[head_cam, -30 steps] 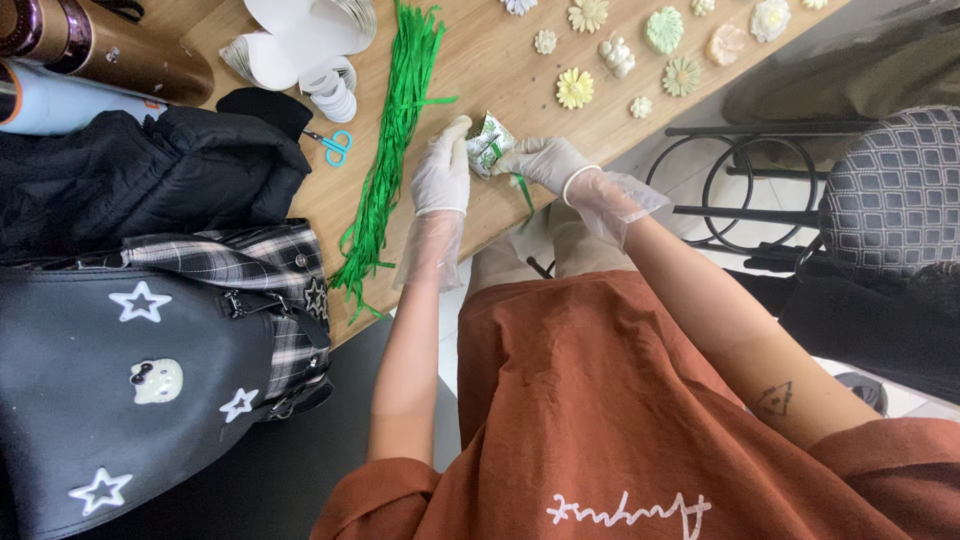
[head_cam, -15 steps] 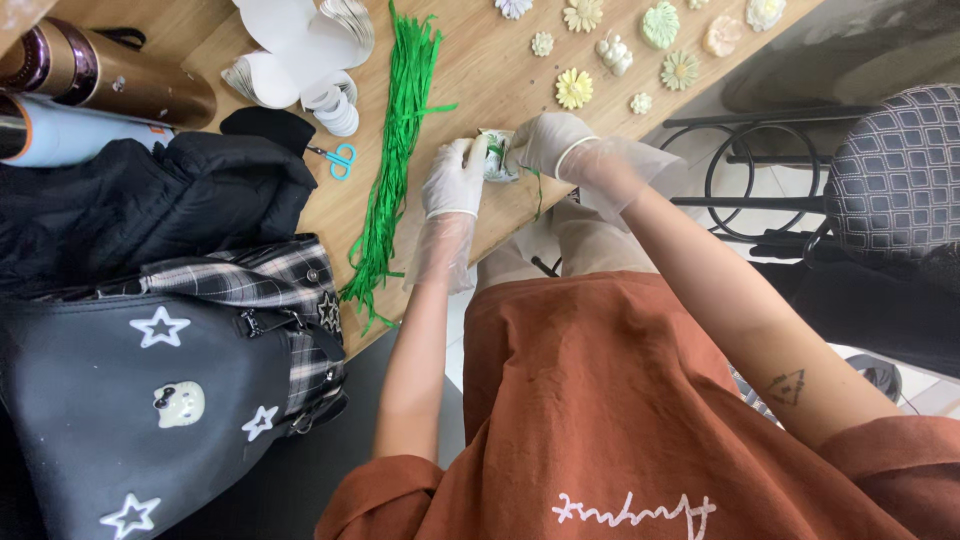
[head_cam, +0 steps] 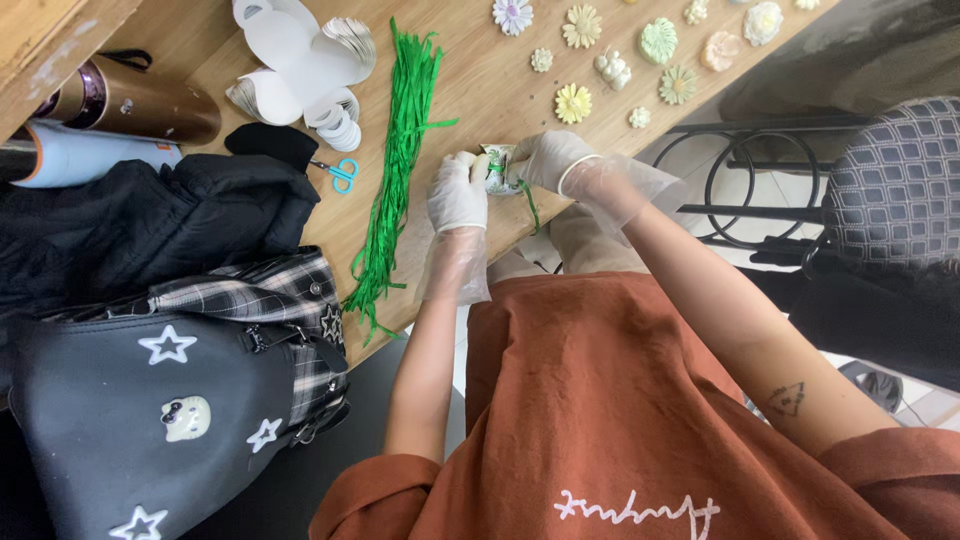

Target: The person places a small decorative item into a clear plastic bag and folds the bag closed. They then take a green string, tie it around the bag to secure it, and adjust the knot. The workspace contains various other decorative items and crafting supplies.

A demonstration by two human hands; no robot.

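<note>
Head view: both gloved hands meet at the near edge of the wooden table. The left hand and right hand together grip a small white-and-green object, apparently a moulded flower; detail is unclear. A green strip trails from it. Green strips lie just beside. Risk: loose gloves may slip, dropping the piece off the table edge.
</note>
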